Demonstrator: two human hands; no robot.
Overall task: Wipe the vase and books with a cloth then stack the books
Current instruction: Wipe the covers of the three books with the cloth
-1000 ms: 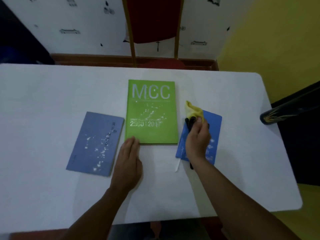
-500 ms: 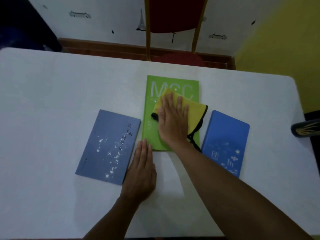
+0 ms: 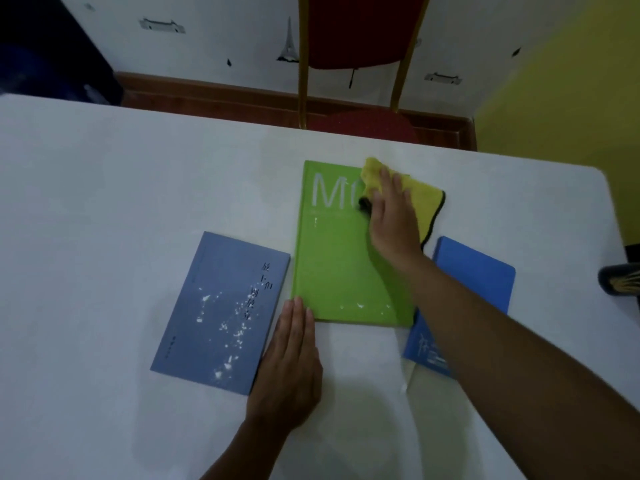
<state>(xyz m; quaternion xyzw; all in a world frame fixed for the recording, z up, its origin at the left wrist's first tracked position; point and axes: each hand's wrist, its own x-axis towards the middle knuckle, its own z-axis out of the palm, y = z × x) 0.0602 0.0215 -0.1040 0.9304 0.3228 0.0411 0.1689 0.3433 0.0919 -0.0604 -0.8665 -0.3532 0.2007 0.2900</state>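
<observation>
Three books lie side by side on the white table (image 3: 104, 188). The green book (image 3: 332, 261) is in the middle, with a few white specks along its near edge. My right hand (image 3: 391, 216) presses a yellow cloth (image 3: 420, 202) flat on its far right corner. My left hand (image 3: 287, 368) lies flat on the table, fingertips touching the green book's near left corner. A grey-blue book (image 3: 221, 310) dotted with white specks lies to the left. A bright blue book (image 3: 474, 282) lies to the right, partly hidden by my right forearm. A dark vase (image 3: 620, 278) lies at the right edge.
A red chair (image 3: 360, 57) with gold legs stands beyond the table's far edge. The table's right corner is close to the vase. A white strip (image 3: 408, 375) pokes out from under the bright blue book.
My right hand carried the cloth from the bright blue book onto the green book, then swept it up to the far right corner. Most specks on the green cover are gone. My left hand stayed put.
</observation>
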